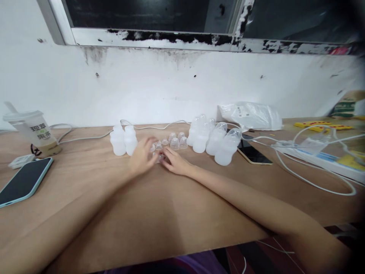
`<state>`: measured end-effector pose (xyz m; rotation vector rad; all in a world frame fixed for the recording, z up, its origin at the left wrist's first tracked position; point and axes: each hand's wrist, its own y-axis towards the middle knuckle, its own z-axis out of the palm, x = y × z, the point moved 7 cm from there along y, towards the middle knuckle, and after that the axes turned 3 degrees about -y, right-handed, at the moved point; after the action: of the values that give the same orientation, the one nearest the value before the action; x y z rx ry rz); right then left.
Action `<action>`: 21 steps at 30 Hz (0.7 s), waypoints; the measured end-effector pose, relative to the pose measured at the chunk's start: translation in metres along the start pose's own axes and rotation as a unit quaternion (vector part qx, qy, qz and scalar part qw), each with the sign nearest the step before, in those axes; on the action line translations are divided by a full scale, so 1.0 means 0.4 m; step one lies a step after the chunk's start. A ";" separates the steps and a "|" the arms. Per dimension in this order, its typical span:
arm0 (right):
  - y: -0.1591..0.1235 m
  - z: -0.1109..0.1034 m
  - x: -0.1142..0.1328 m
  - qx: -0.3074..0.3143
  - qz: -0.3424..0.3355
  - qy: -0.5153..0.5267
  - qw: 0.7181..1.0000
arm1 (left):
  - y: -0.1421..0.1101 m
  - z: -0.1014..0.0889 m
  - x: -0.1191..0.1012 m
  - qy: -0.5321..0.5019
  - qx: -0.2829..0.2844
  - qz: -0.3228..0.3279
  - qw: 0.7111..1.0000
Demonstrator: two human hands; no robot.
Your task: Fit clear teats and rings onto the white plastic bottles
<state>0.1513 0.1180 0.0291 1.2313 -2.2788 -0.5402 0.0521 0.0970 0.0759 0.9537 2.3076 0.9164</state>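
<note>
My left hand (142,156) and my right hand (176,162) meet over the middle of a wooden table (171,213), fingers curled around a small clear plastic cap (160,157) between them. Several more clear caps (174,141) lie just beyond the fingertips. Two small translucent white bottles (123,140) stand to the left of the hands. A cluster of several similar bottles (212,139) stands to the right, some tilted. The frame is blurred, so the grip is not sharp.
A drink cup with a straw (35,131) and a phone in a blue case (23,182) sit at the left. A second phone (253,154), a plastic bag (251,115), a power strip (319,156) and white cables (313,182) fill the right. A white wall is behind.
</note>
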 end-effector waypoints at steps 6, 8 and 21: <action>0.005 0.019 -0.020 0.032 0.018 0.014 0.999 | -0.068 0.123 0.022 0.060 0.144 -0.045 0.987; 0.005 0.020 -0.021 0.025 0.019 0.016 0.999 | -0.070 0.115 0.039 0.046 0.136 -0.056 0.988; -0.009 0.000 -0.111 -0.082 0.253 0.089 0.960 | -0.083 0.107 0.081 0.020 0.120 -0.184 0.975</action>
<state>0.1747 0.1537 0.0168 0.5552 -2.2236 -0.3965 0.0444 0.1205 0.0178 0.5663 2.5538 0.5168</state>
